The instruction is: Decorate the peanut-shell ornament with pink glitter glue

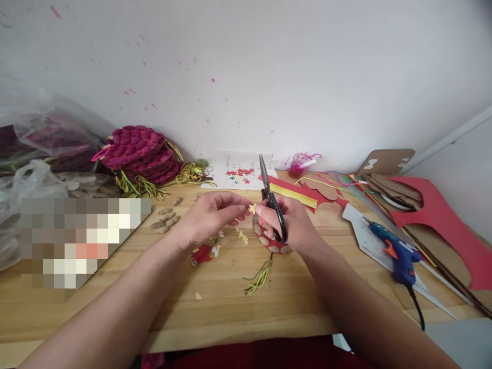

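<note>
A small yellow paper star (252, 208) shows between my two hands. My left hand (211, 216) pinches its left side with thumb and fingertips. My right hand (294, 223) has black-handled scissors (273, 205) in its grasp, blades pointing up and away, and its thumb tip touches the star's right side. Below that hand lies a round red piece (260, 238) edged with peanut shells, partly hidden, with a yellow-green string tassel (260, 279) at its near end. Yellow cut-out stars (242, 237) and red paper scraps (203, 253) lie on the wooden table under my hands.
Stacked magenta shell-covered pieces (142, 151) stand at the back left, near loose peanut shells (166, 218). Red and green stars rest on a white sheet (213, 177). A blue glue gun (400, 256) lies right, its cord hanging over the edge. Behind it are red paper (426, 197) and cardboard pieces.
</note>
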`<state>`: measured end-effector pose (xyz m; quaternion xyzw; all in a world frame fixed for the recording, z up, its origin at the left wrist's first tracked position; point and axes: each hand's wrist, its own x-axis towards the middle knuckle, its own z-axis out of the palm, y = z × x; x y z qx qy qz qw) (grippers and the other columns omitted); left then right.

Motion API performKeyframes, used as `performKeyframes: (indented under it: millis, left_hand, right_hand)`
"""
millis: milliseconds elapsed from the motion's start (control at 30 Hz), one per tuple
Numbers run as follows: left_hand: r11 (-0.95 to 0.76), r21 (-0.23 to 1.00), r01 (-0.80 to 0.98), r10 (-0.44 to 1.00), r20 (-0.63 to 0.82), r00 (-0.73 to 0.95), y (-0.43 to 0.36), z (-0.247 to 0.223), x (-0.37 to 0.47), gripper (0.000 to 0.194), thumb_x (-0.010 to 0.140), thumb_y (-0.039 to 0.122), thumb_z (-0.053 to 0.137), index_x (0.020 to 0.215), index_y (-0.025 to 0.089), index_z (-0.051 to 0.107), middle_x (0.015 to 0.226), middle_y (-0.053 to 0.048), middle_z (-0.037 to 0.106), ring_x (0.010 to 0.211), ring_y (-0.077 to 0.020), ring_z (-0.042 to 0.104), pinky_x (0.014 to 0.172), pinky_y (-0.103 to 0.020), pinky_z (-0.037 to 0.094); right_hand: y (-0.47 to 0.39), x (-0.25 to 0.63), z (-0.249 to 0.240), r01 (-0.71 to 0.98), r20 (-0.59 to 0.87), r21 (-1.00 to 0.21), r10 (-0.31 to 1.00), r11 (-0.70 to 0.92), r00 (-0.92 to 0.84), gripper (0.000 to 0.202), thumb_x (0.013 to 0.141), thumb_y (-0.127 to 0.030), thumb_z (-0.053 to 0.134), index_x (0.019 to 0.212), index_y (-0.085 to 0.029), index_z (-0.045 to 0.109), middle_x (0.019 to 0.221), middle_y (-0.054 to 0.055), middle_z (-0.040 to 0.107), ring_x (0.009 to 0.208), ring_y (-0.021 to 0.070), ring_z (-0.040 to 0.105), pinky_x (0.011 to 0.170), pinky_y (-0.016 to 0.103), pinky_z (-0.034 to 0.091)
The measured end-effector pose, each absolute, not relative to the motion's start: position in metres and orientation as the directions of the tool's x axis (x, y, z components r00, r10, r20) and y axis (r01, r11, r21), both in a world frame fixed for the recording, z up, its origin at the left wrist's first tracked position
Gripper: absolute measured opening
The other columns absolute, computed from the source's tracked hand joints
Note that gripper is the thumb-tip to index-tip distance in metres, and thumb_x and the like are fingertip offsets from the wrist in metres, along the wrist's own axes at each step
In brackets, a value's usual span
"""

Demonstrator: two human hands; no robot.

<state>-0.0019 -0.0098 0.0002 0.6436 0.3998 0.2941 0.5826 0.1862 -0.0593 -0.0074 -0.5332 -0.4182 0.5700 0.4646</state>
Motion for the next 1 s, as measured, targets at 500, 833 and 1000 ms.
performKeyframes:
  millis: [500,833,1000]
  left_hand:
    - [0.087,0.989,0.119,0.857,-0.135,0.497,-0.0066,-0.0051,-0.0034,0.022,0.077,0.04,0.081,0.076,0.019,0.075,0.071,-0.003,0.072,0.063,-0.0127,0.06,0.061,-0.025,0.047]
    - [0.135,0.979,0.153,0.864,-0.192,0.466,-0.009,-0.0018,-0.0022,0.026,0.075,0.04,0.081,0.084,0.017,0.073,0.075,-0.003,0.074,0.064,-0.0129,0.061,0.062,-0.026,0.047]
    - [0.135,0.983,0.121,0.864,-0.177,0.472,-0.0078,-0.0022,-0.0028,0.023,0.076,0.037,0.082,0.081,0.017,0.073,0.073,-0.002,0.073,0.064,-0.0113,0.061,0.064,-0.025,0.049]
  right_hand:
    - [-0.0561,0.1883,-0.0102,-0.117,-0.275,-0.953,0.959,-0.281,-0.065,0.035,0.066,-0.039,0.088,0.078,-0.021,0.062,0.05,-0.006,0.058,0.034,0.0095,0.048,0.028,0.019,0.036]
    - [-0.0592,0.184,-0.0125,-0.059,-0.266,-0.962,0.963,-0.268,-0.04,0.032,0.068,-0.037,0.086,0.079,-0.02,0.061,0.048,-0.008,0.056,0.031,0.0084,0.045,0.024,0.017,0.03]
    - [-0.0585,0.185,-0.0139,-0.052,-0.26,-0.964,0.964,-0.262,-0.048,0.033,0.068,-0.037,0.087,0.079,-0.02,0.061,0.049,-0.007,0.057,0.033,0.0079,0.045,0.027,0.017,0.031]
